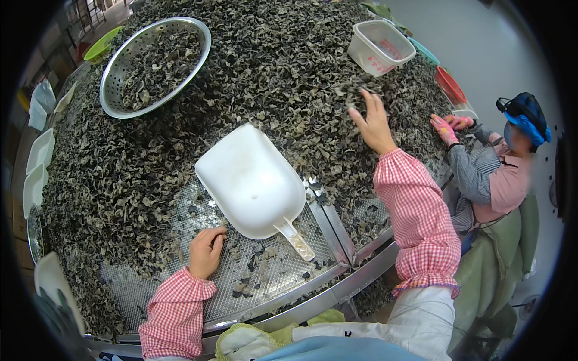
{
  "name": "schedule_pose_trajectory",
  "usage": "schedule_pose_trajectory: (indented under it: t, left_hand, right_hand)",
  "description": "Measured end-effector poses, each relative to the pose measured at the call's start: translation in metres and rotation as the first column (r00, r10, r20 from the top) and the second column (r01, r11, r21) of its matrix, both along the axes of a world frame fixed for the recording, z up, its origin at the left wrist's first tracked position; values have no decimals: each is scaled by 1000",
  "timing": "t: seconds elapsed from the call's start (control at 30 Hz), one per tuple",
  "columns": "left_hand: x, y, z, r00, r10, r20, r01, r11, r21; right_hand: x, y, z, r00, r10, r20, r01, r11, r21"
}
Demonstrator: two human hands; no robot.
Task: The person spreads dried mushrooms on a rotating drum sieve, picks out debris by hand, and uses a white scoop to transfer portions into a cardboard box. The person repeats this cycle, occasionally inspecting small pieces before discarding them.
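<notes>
Dark, curled pieces of dried fungus (289, 85), which look like wood ear, cover most of the metal mesh table (149, 293). My right hand (375, 122) reaches into the pile with fingers spread; pieces at its fingertips are blurred by motion. On the bare mesh near the front rests my left hand (208, 252), its fingers curled in and nothing seen in them. Between my hands a white plastic scoop (253, 180) lies bottom up, its handle (295, 241) pointing towards me. Scattered fragments (253, 266) lie on the mesh below it.
A perforated steel colander (108, 85) holding fungus tilts at back left. A clear plastic tub (368, 56) stands at back right. Across the right edge works a person in pink gloves (445, 131). White trays (35, 185) line the left edge; a metal rail (332, 225) divides the mesh.
</notes>
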State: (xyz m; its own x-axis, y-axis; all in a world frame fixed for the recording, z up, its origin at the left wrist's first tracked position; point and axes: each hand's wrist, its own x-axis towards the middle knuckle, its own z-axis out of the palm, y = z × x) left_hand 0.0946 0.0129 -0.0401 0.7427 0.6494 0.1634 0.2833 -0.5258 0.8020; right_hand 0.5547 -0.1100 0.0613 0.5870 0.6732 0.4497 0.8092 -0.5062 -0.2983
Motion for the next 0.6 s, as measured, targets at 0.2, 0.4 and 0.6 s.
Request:
schedule_pose_trajectory:
  t: [0.2,0.4,0.6]
  left_hand:
    - [-1,0,1,1000,2,7,-2,1000,-11]
    - [0,1,2,1000,1,-1,-1,999,50]
    - [1,1,2,1000,-9,-7,9,1000,5]
  right_hand:
    - [56,42,87,886,-161,436,89,979,181]
    - [98,101,126,952,-159,262,151,987,51]
    - [77,235,133,920,30,391,-78,991,106]
